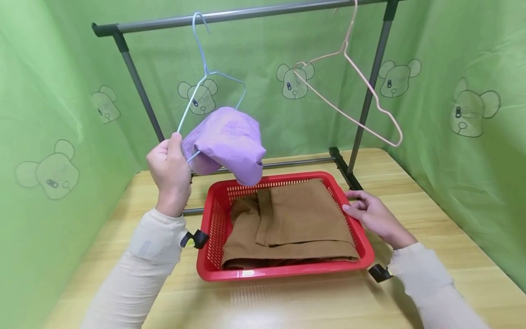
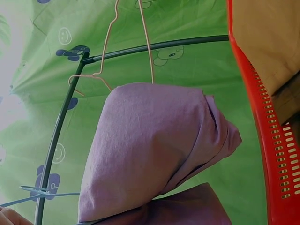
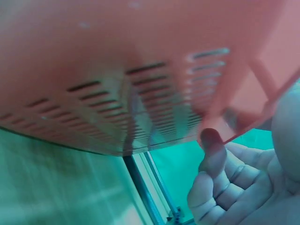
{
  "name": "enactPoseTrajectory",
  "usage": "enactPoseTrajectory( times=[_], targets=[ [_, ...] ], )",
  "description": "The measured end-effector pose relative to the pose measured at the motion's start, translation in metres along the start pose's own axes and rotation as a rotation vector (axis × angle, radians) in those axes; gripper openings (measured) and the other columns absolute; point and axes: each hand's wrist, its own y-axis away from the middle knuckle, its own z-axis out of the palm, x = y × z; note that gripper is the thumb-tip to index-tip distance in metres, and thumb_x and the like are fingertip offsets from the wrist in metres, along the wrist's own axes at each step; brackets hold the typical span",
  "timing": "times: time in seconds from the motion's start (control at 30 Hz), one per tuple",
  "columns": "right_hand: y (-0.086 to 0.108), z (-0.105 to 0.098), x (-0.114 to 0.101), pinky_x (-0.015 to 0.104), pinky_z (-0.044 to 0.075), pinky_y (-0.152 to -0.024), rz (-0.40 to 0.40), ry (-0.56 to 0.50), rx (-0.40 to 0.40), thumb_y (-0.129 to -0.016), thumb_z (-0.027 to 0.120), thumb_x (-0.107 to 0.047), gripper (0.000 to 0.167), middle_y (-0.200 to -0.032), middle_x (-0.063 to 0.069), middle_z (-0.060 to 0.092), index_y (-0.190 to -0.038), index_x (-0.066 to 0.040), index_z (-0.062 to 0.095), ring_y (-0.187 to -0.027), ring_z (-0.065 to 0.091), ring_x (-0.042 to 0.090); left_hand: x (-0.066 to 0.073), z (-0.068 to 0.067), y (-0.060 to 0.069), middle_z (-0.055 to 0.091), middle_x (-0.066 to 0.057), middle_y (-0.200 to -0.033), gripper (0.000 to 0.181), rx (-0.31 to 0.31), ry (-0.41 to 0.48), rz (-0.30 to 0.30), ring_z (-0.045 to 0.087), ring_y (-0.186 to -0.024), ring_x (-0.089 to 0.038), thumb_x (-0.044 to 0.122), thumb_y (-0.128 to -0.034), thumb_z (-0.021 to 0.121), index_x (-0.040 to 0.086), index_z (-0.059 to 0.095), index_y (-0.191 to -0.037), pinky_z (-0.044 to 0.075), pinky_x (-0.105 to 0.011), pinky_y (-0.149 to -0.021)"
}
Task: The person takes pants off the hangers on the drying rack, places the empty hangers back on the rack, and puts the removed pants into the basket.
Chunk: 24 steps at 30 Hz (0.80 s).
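Note:
My left hand [image 1: 170, 171] grips the left corner of a light-blue wire hanger [image 1: 190, 103], whose hook hangs over the rack's top rail. A purple folded cloth [image 1: 230, 141] hangs over the hanger's lower bar, beside the fingers. The same purple cloth [image 2: 145, 150] fills the middle of the left wrist view; only a bit of the hand shows in that corner. My right hand [image 1: 376, 217] holds the right rim of a red plastic basket [image 1: 287, 275], thumb on the rim. From below, in the right wrist view, fingers [image 3: 213, 152] curl at the rim's edge.
Folded brown cloth [image 1: 308, 214] lies in the basket. A pink wire hanger [image 1: 365, 82] hangs at the right of the grey metal clothes rack [image 1: 263, 13]. The rack stands on a wooden tabletop [image 1: 287, 306], with green printed curtain [image 1: 255, 59] around it.

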Motion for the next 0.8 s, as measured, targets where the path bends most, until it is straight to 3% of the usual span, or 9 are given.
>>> enactPoseTrajectory(
  times=[0.23, 0.53, 0.7, 0.8],
  targets=[
    [-0.002, -0.005, -0.006, 0.027, 0.052, -0.071, -0.002, 0.105, -0.011, -0.097, 0.059, -0.021, 0.050, -0.100, 0.016, 0.066, -0.136, 0.006, 0.042, -0.082, 0.064, 0.018, -0.002, -0.002, -0.001, 0.029, 0.009, -0.045, 0.050, -0.006, 0.011, -0.005, 0.025, -0.041, -0.005, 0.013, -0.0987, 0.051, 0.017, 0.037, -0.051, 0.017, -0.021, -0.039],
    [-0.006, -0.012, -0.013, 0.032, 0.055, -0.068, 0.011, 0.085, -0.015, -0.096, 0.057, -0.008, 0.043, -0.103, 0.019, 0.062, -0.133, 0.009, 0.043, -0.079, 0.062, 0.020, -0.006, -0.003, -0.001, 0.030, 0.008, -0.044, 0.050, 0.006, 0.009, -0.012, 0.026, -0.042, -0.005, 0.013, -0.0983, 0.052, 0.017, 0.037, -0.050, 0.017, -0.020, -0.039],
    [-0.008, -0.018, -0.020, 0.029, 0.052, -0.062, -0.002, 0.095, 0.047, -0.098, 0.057, -0.011, 0.039, -0.102, 0.020, 0.058, -0.131, 0.006, 0.047, -0.072, 0.057, 0.020, -0.006, -0.003, -0.002, 0.030, 0.008, -0.044, 0.050, 0.008, 0.009, 0.000, 0.026, -0.042, -0.004, 0.014, -0.0984, 0.052, 0.017, 0.038, -0.050, 0.017, -0.020, -0.039],
    [-0.009, -0.022, -0.028, 0.029, 0.052, -0.062, -0.014, 0.081, 0.044, -0.099, 0.056, -0.017, 0.041, -0.102, 0.020, 0.058, -0.132, 0.005, 0.046, -0.072, 0.056, 0.019, -0.006, -0.002, -0.002, 0.031, 0.008, -0.044, 0.050, 0.007, 0.010, 0.001, 0.027, -0.042, -0.004, 0.014, -0.0983, 0.052, 0.018, 0.038, -0.050, 0.017, -0.020, -0.039]
  ],
)
